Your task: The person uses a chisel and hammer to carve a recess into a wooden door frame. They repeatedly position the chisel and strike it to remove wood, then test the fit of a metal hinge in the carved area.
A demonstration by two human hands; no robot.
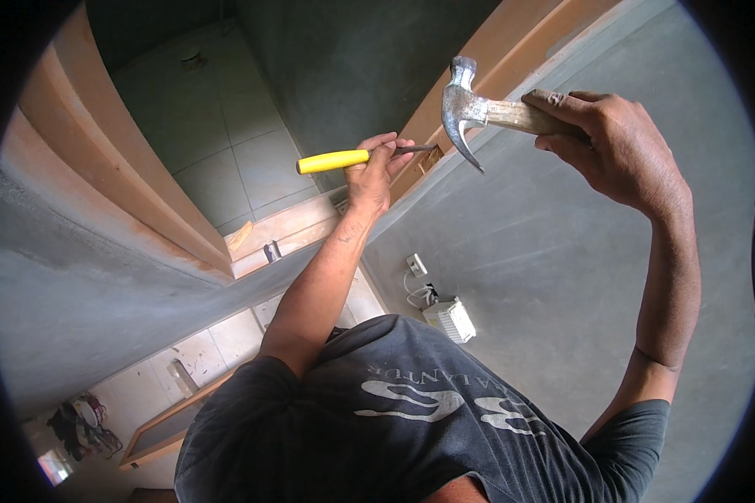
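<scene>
Two bare hands each held a tool as we looked down past a dark printed shirt [310, 427]. The right hand [617, 142] was raised, its fingers clamped on the wooden handle of a claw hammer [507, 114]. We saw the left hand [369, 180] with its fingers clamped around a chisel [334, 161] where the yellow handle met the dark shank, the handle's butt well apart from the hammer's head. Its tip lay at a rough recess [430, 159] in the wooden door frame [499, 50]; we could not tell whether it touched. Farther off, a socket [416, 265] and a white box [450, 320] showed by the grey wall [570, 277], and beyond the doorway we saw floor tiles [218, 180].
</scene>
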